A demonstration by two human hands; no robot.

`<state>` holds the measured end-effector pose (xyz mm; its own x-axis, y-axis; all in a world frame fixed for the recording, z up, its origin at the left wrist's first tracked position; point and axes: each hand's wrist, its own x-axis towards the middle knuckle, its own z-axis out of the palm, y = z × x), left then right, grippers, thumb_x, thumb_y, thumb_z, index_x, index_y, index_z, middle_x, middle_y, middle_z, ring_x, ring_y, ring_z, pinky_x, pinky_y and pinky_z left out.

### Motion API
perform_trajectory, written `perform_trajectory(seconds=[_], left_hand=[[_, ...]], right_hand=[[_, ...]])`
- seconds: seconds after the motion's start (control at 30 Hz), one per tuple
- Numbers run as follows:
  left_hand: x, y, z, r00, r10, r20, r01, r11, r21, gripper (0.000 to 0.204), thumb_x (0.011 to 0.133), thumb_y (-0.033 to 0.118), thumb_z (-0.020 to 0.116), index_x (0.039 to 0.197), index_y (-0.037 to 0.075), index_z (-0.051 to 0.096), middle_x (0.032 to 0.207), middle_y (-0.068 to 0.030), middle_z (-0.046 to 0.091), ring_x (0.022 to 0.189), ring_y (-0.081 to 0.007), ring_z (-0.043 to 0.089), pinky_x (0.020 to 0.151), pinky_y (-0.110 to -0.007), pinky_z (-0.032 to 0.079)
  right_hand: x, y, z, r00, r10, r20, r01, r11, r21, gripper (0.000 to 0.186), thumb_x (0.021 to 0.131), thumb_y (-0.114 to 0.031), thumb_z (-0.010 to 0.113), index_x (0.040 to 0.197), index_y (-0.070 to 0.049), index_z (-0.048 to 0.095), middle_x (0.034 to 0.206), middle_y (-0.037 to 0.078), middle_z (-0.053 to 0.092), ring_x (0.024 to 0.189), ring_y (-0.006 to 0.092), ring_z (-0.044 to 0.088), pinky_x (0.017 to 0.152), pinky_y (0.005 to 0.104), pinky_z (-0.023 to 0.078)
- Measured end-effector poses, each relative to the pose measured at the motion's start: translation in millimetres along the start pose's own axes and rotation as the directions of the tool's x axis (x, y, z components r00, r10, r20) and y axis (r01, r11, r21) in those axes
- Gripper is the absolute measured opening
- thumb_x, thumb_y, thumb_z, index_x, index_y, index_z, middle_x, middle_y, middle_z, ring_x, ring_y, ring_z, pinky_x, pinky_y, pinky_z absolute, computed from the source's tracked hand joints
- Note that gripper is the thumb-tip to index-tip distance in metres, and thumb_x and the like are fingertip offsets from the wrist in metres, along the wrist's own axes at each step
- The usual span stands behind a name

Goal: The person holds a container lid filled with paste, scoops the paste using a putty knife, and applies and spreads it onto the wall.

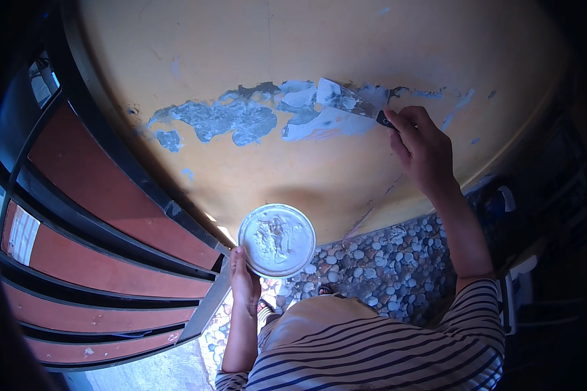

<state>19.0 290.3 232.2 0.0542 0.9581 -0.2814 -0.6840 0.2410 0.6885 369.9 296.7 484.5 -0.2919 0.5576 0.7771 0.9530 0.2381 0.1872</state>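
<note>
My right hand [419,138] grips the dark handle of a putty knife [353,103], its wide blade laid against the wall. White filler smears the blade, most of all at its left end. Around the blade runs a long band of fresh white filler and bare grey patches [235,120] where the yellow paint is gone. Lower down, my left hand [242,277] holds a round tub [277,241] by its left rim. Thick white filler with a scooped, rough middle fills the tub, which is tipped so that its inside shows.
The yellow wall [287,169] curves across the front. To the left stands a gate with dark bars and reddish panels [104,176], close to my left arm. Pebbled ground [385,274] lies below. A white object [522,287], partly in shadow, is near my right elbow.
</note>
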Motion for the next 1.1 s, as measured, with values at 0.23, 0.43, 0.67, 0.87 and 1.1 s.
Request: perform_trajectory(seconds=[0.23, 0.43, 0.67, 0.87, 1.1], left_hand=[[-11, -11, 19, 1.000, -0.013, 0.014, 0.013, 1.000, 0.013, 0.022, 0.106, 0.028, 0.053, 0.114, 0.008, 0.057, 0.109, -0.0036, 0.065, 0.104, -0.0148, 0.062, 0.095, -0.034, 0.050], [-17, -10, 18, 1.000, 0.009, 0.009, -0.009, 1.000, -0.004, 0.022, 0.106, 0.027, 0.053, 0.114, 0.007, 0.058, 0.112, -0.0040, 0.066, 0.104, -0.0148, 0.063, 0.094, -0.034, 0.051], [-14, 6, -10, 1.000, 0.009, -0.002, -0.009, 1.000, 0.012, 0.022, 0.106, 0.028, 0.053, 0.114, 0.008, 0.058, 0.111, -0.0039, 0.066, 0.103, -0.0142, 0.063, 0.091, -0.034, 0.052], [-10, 6, -13, 1.000, 0.010, 0.013, -0.010, 0.999, 0.030, 0.022, 0.106, 0.028, 0.053, 0.114, 0.008, 0.058, 0.109, -0.0029, 0.065, 0.102, -0.0141, 0.063, 0.090, -0.035, 0.053], [-22, -1, 17, 1.000, 0.008, 0.006, -0.009, 1.000, 0.024, 0.024, 0.107, 0.028, 0.052, 0.116, 0.007, 0.057, 0.111, -0.0045, 0.065, 0.104, -0.0156, 0.064, 0.093, -0.034, 0.052]], right_hand=[[1, 4, -1, 0.995, -0.100, -0.020, 0.101, 0.992, 0.076, 0.039, 0.083, -0.002, 0.072, 0.120, -0.010, 0.067, 0.095, 0.005, 0.060, 0.075, 0.0208, 0.065, 0.063, 0.0346, 0.055], [11, 2, 18, 0.996, -0.085, -0.025, 0.087, 0.990, 0.109, 0.039, 0.082, -0.001, 0.073, 0.119, -0.010, 0.068, 0.095, 0.005, 0.060, 0.076, 0.0214, 0.065, 0.064, 0.0345, 0.055], [-8, 21, 4, 1.000, 0.009, 0.003, -0.009, 0.993, 0.116, 0.044, 0.083, -0.001, 0.072, 0.125, -0.012, 0.067, 0.101, 0.007, 0.062, 0.082, 0.0224, 0.067, 0.068, 0.0356, 0.056], [-28, 3, 41, 0.991, 0.115, -0.071, -0.085, 0.939, 0.333, 0.043, 0.086, -0.002, 0.072, 0.127, -0.011, 0.064, 0.105, 0.010, 0.061, 0.090, 0.0258, 0.067, 0.073, 0.0367, 0.057], [-40, -22, 102, 0.952, 0.210, -0.222, -0.105, 0.907, 0.407, 0.043, 0.085, -0.001, 0.073, 0.127, -0.007, 0.063, 0.105, 0.012, 0.061, 0.091, 0.0272, 0.065, 0.075, 0.0368, 0.055]])
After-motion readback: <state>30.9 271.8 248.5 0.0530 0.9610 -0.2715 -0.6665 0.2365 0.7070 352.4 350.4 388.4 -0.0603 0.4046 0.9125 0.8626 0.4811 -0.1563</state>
